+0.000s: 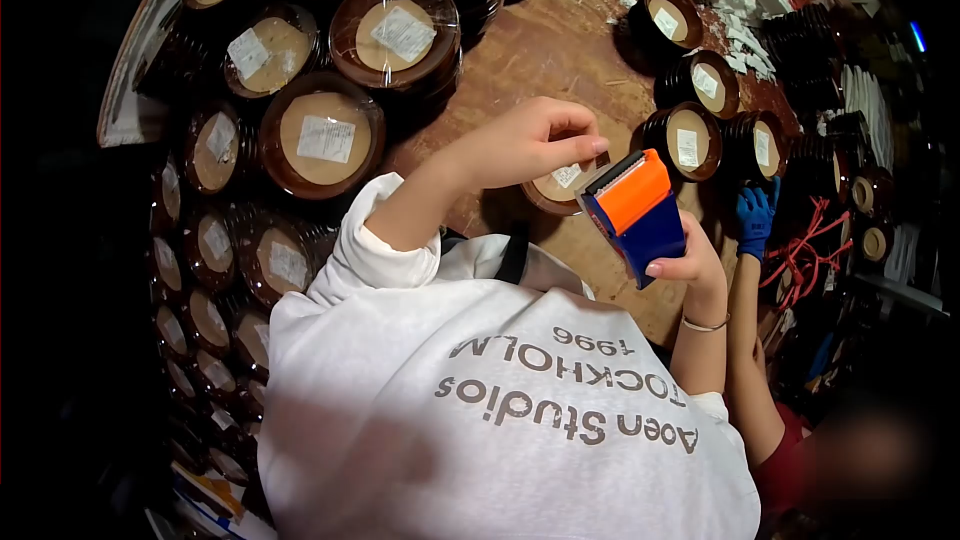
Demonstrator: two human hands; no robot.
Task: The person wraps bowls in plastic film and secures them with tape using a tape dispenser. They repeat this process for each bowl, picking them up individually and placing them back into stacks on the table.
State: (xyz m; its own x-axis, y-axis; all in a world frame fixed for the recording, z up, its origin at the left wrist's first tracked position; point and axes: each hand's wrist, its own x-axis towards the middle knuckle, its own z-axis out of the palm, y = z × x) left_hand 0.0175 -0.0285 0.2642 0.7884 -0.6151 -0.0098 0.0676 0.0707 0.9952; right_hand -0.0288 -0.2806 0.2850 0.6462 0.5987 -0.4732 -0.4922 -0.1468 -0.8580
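Observation:
My right hand (690, 253) grips a tape dispenser (638, 208) with an orange top, a blue body and a toothed edge that faces up and left. Just left of that edge is my left hand (560, 140), its fingers curled and thumb pressed against them. Whatever it pinches, if anything, is too small to make out. Beneath the left hand and partly behind the dispenser sits a brown round dish (552, 190) with a tan centre and a white label.
Stacks of similar brown dishes (322, 136) crowd the left side, some wrapped in clear film. More labelled stacks (688, 143) stand at the right on the wooden surface (540, 50). A co-worker's blue-gloved hand (755, 220) touches one. Red ties (810, 252) and white scraps (745, 45) lie nearby.

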